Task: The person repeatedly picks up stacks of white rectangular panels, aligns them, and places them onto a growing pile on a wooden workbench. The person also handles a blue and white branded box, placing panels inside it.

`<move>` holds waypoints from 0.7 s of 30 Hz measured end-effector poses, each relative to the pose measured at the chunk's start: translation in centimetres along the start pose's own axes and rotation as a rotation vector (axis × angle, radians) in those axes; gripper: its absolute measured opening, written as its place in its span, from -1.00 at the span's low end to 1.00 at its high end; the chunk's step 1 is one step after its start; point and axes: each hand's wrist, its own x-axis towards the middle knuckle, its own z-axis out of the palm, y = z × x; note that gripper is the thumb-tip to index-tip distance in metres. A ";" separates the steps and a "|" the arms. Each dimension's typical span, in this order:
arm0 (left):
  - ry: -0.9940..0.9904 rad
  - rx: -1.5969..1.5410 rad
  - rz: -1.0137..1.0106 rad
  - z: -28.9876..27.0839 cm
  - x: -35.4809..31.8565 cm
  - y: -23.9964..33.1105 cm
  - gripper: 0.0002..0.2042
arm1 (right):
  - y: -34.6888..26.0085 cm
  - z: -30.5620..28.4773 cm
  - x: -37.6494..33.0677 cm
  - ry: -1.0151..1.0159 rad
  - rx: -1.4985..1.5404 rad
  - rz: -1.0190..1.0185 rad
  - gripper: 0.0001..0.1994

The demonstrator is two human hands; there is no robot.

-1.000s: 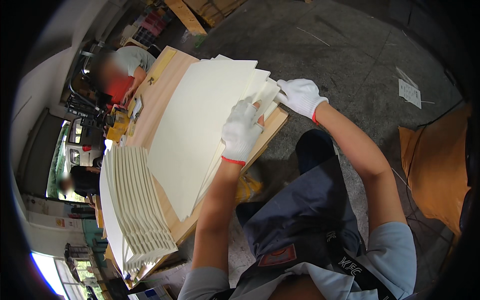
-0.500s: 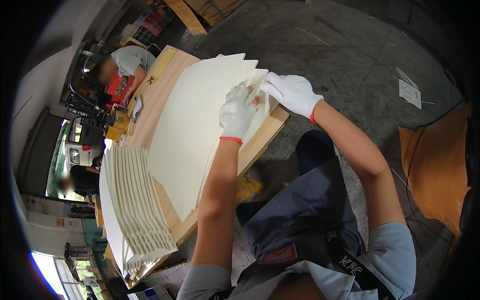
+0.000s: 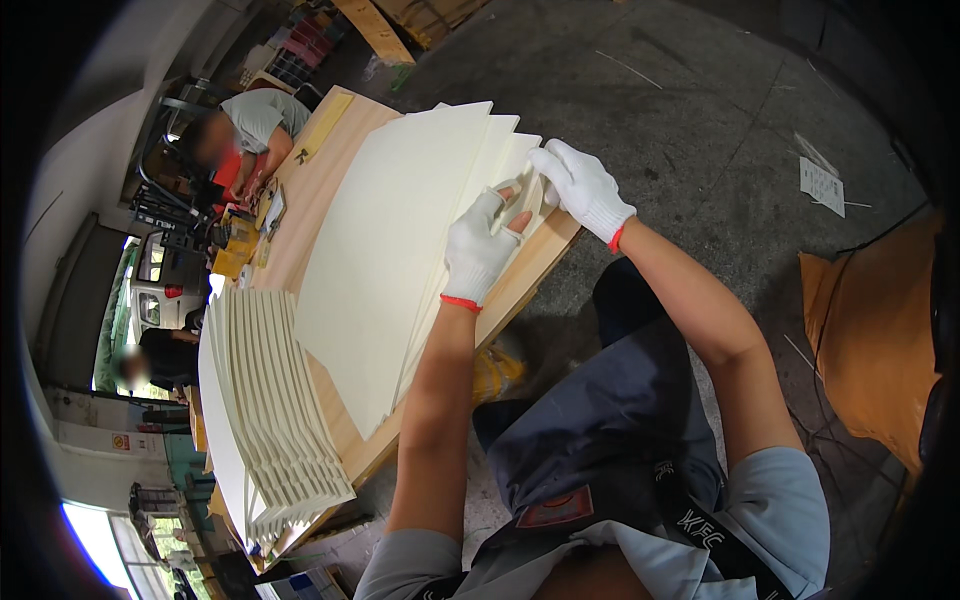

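While the white sheets [image 3: 400,230] lie fanned out on the bench [image 3: 338,162], the left hand [image 3: 477,248] rests on them near one end, thumb and finger apart, and I cannot tell if it grips any. The right hand [image 3: 583,187] pinches the sheets at that same end. A tall pile [image 3: 265,400] sits to their left.

A pale wood-grained counter [image 3: 328,180] carries a fanned pile of off-white boards [image 3: 385,260] along its right edge, a thicker stack of similar boards [image 3: 268,400] just beside it at the near end, a flat yellow strip [image 3: 325,128] toward the far end, and a yellow container [image 3: 236,247] by the left edge.
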 end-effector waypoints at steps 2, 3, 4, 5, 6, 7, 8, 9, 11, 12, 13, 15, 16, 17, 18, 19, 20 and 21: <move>-0.016 -0.036 -0.038 0.1 0.1 -0.6 -0.58 | -0.2 0.0 -0.1 -0.023 -0.008 0.027 -0.44; -0.024 -0.054 -0.057 0.1 0.0 -0.8 -0.58 | -0.3 0.0 -0.1 -0.035 -0.011 0.040 -0.44; -0.006 -0.044 -0.010 0.1 0.1 -0.8 -0.60 | -0.3 -0.1 -0.2 -0.039 -0.015 0.034 -0.44; 0.011 -0.033 0.037 0.1 0.1 -0.8 -0.61 | -0.2 -0.1 -0.2 -0.043 -0.019 0.028 -0.44; 0.029 -0.022 0.084 0.1 0.1 -0.8 -0.62 | -0.2 -0.1 -0.2 -0.048 -0.022 0.022 -0.44; 0.045 -0.064 0.060 0.1 0.0 -0.2 -0.64 | -0.4 -0.3 -0.4 -0.041 -0.049 0.019 -0.44; 0.064 -0.102 0.031 0.0 -0.3 0.9 -0.66 | -0.9 -0.5 -0.7 -0.039 -0.073 0.014 -0.44; 0.083 -0.139 0.003 -0.1 -0.4 1.4 -0.67 | -1.2 -0.5 -0.8 -0.038 -0.097 0.010 -0.44; 0.097 -0.016 0.085 0.0 -0.4 1.0 -0.70 | -0.3 0.2 -0.3 0.032 -0.120 -0.055 -0.47; 0.103 0.045 0.127 0.1 -0.3 0.6 -0.72 | 0.1 0.4 -0.1 0.068 -0.132 -0.087 -0.47; 0.110 0.042 0.160 0.4 -0.3 -0.2 -0.72 | 0.0 0.5 -0.1 0.070 -0.123 -0.085 -0.47; 0.123 0.038 0.227 0.7 -0.1 -1.5 -0.71 | -0.2 0.8 -0.1 0.074 -0.106 -0.082 -0.46; 0.100 0.064 0.180 0.6 -0.1 -0.9 -0.70 | -0.3 0.5 -0.2 0.053 -0.121 -0.061 -0.48; 0.078 0.090 0.132 0.4 -0.3 0.0 -0.69 | -0.5 0.2 -0.3 0.033 -0.135 -0.040 -0.48; 0.056 0.116 0.085 0.4 -0.4 0.5 -0.68 | -0.6 0.0 -0.4 0.013 -0.150 -0.019 -0.47; 0.063 0.105 0.089 0.4 -0.4 0.4 -0.67 | -0.5 0.0 -0.4 0.011 -0.147 -0.019 -0.46; 0.070 0.093 0.092 0.5 -0.3 0.2 -0.65 | -0.4 0.1 -0.3 0.009 -0.145 -0.019 -0.46; 0.077 0.080 0.096 0.5 -0.3 0.1 -0.64 | -0.3 0.1 -0.3 0.007 -0.142 -0.019 -0.46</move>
